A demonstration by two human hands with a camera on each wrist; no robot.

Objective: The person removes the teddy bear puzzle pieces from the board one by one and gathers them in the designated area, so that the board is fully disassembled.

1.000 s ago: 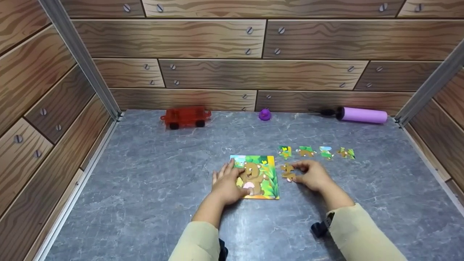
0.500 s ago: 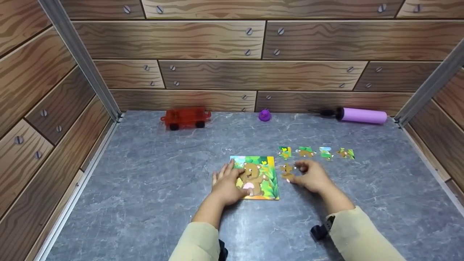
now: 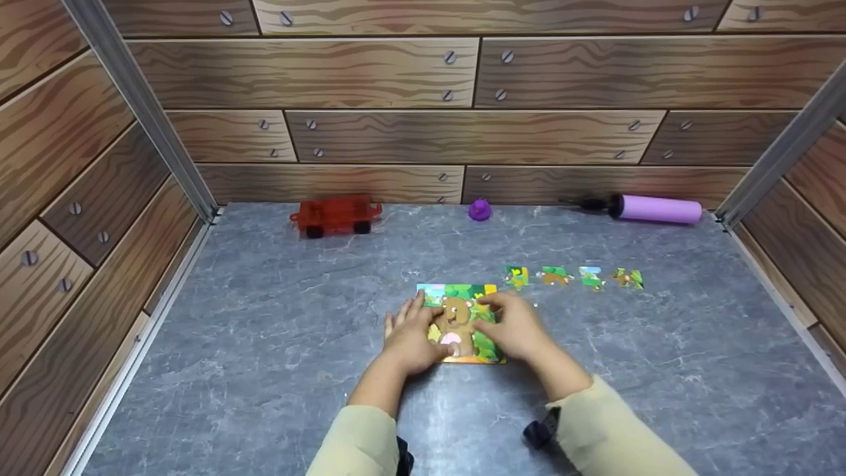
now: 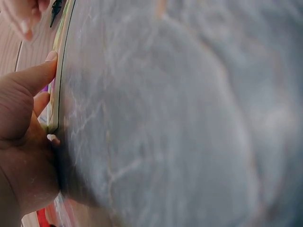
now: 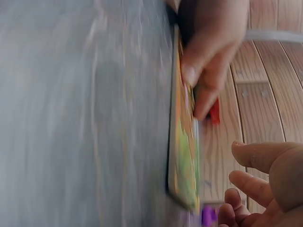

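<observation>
- Resting on the grey marbled tabletop (image 3: 277, 344), one square cardboard jigsaw board with a brown bear picture (image 3: 461, 317) lay flat near the middle, between two hands.
- Left hand (image 3: 411, 338) lay on the board's left edge, fingers straight and loosely spread; the left wrist view showed the thumb (image 4: 33, 75) against that edge.
- Right hand (image 3: 515, 329) covered the board's right side, fingers bent over the picture; whether it pinched a piece, could not tell.
- Four loose green-and-brown jigsaw pieces (image 3: 572, 277) sat in one row just right of and beyond the board, apart from each other.
- Along the wood-grain back wall: one red toy wagon (image 3: 336, 215), one small purple duck figure (image 3: 480, 210), one lilac cylinder pump with a black tip (image 3: 651, 208).
</observation>
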